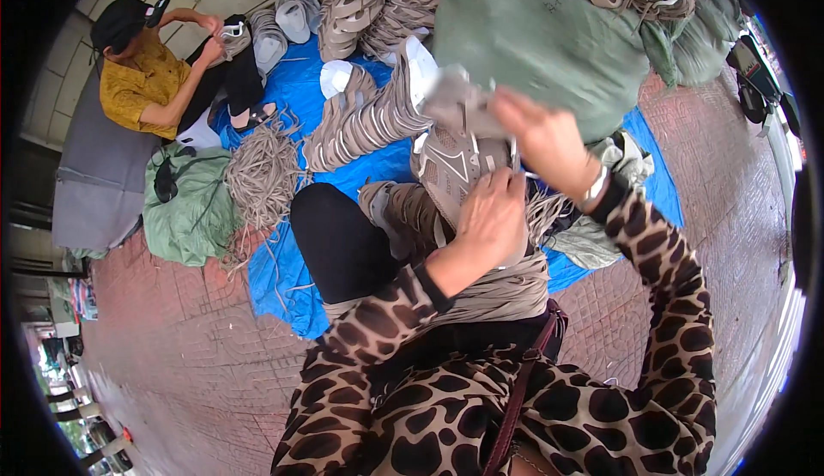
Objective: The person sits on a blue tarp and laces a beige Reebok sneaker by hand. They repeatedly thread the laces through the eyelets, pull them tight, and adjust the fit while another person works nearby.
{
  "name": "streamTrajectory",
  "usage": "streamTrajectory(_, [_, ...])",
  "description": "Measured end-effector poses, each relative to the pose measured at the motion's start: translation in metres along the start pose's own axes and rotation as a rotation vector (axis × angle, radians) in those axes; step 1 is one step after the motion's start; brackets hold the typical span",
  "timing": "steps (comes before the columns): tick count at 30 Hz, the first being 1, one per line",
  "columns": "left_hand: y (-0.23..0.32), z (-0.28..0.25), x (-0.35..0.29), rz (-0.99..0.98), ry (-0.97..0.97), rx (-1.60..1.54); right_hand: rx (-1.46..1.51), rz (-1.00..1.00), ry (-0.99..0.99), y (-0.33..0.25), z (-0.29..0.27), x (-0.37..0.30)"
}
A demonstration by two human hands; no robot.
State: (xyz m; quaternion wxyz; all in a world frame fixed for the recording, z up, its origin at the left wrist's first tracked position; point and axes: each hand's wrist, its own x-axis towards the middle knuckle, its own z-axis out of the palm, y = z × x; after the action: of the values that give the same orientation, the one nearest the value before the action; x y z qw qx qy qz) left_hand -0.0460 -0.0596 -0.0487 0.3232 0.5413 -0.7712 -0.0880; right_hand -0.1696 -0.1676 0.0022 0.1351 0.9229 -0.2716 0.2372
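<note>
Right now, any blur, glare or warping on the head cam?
Head view: heavy fisheye bending, black vignette at the rim; soft daylight, no hard shadows or glare; the grey piece above the shoe upper is smeared, while left hand and right hand look sharp.

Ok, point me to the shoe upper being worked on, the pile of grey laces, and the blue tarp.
shoe upper (451, 167): head view, on its beige side panel, beside the left hand's fingers.
pile of grey laces (262, 171): head view, middle of the heap.
blue tarp (279, 283): head view, bare part near its front edge.
</note>
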Motion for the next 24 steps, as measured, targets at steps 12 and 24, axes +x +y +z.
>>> streamTrajectory(12, [-0.054, -0.082, -0.024, 0.014, 0.135, -0.051, 0.615, 0.211, -0.206, -0.106, -0.037, -0.1])
streamTrajectory(24, [-0.098, -0.065, -0.036, -0.158, -0.265, 0.464, 1.401, 0.264, -0.299, -0.089, -0.01, -0.111])
